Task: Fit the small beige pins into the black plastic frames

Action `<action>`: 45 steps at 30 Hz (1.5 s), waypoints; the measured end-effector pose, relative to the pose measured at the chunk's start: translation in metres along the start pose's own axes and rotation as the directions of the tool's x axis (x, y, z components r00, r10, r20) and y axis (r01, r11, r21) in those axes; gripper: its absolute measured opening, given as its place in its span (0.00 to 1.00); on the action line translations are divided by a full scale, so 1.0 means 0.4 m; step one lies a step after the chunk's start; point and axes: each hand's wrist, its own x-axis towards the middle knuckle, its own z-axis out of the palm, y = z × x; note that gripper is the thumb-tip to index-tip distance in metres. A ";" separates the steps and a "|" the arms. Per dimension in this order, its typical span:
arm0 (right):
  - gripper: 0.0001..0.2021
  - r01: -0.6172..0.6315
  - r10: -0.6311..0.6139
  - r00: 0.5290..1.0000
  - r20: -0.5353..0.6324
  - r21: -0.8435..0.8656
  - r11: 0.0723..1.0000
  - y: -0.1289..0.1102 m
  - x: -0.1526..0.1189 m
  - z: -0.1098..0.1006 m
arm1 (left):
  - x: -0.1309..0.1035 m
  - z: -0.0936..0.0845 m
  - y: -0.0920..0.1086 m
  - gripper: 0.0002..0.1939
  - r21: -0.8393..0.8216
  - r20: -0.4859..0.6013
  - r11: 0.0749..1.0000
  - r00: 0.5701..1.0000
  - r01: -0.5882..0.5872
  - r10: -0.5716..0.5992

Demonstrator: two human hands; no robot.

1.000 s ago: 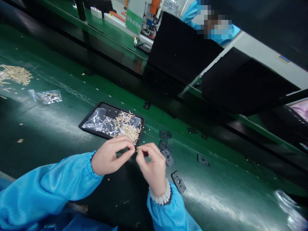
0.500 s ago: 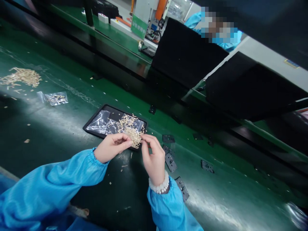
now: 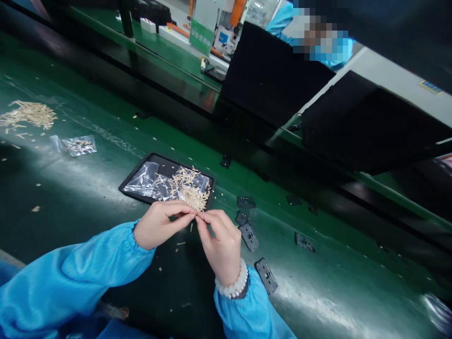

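Observation:
Fingertip to fingertip, my left hand and my right hand meet just in front of a black tray. Both are pinched closed; whatever small piece sits between the fingertips is too hidden to name. Inside the tray lie clear plastic bags and a heap of small pale beige strips and bits. My right wrist wears a white beaded bracelet.
A larger pile of beige strips and a small clear bag with pieces lie to the left. Several black perforated plates are scattered right of my hands. Behind a dark panel, a person in blue is visible.
My right hand has moved left and slightly down, away from the heap in the tray, and its fingertips now meet those of my left hand. The view has shifted slightly.

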 end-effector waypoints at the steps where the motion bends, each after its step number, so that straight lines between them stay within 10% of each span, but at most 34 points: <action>1: 0.05 0.012 -0.012 1.000 0.002 -0.025 1.000 0.000 -0.002 0.002 | -0.002 -0.002 0.001 0.07 0.056 -0.001 0.996 0.998 -0.066 0.066; 6: 0.07 -0.021 0.016 0.998 -0.064 -0.074 0.997 -0.009 -0.006 0.015 | -0.010 0.006 0.012 0.07 0.180 -0.028 0.961 0.975 -0.211 0.220; 12: 0.06 -0.318 0.328 0.944 -0.035 0.165 0.934 0.045 0.031 -0.007 | -0.001 0.022 0.004 0.08 0.018 -0.048 0.994 0.993 0.105 -0.104; 19: 0.15 -0.201 0.244 0.902 0.355 -0.154 0.967 0.278 0.156 -0.060 | 0.007 0.012 -0.017 0.11 -0.091 -0.077 0.964 0.963 0.250 -0.257; 26: 0.13 -0.420 0.515 0.855 0.056 -0.508 0.753 0.579 0.245 -0.220 | 0.006 0.020 -0.039 0.12 -0.080 -0.056 0.979 0.980 0.188 -0.193; 30: 0.14 -0.459 0.546 0.838 0.001 -0.541 0.705 0.641 0.229 -0.251 | 0.017 0.026 -0.040 0.11 -0.123 -0.015 0.977 0.984 0.175 -0.179; 34: 0.09 -0.413 0.459 0.888 -0.026 -0.481 0.773 0.561 0.222 -0.233 | 0.030 0.036 -0.041 0.10 -0.232 -0.007 0.961 0.988 0.149 -0.155; 41: 0.06 -0.157 0.158 0.985 0.070 -0.023 0.987 0.182 0.054 -0.102 | 0.018 0.095 -0.006 0.10 -0.322 0.070 0.943 0.995 0.087 -0.067; 45: 0.03 -0.274 0.268 0.961 0.059 0.293 0.916 0.063 -0.042 -0.061 | -0.005 0.111 0.032 0.09 -0.211 0.083 0.966 0.987 0.150 -0.136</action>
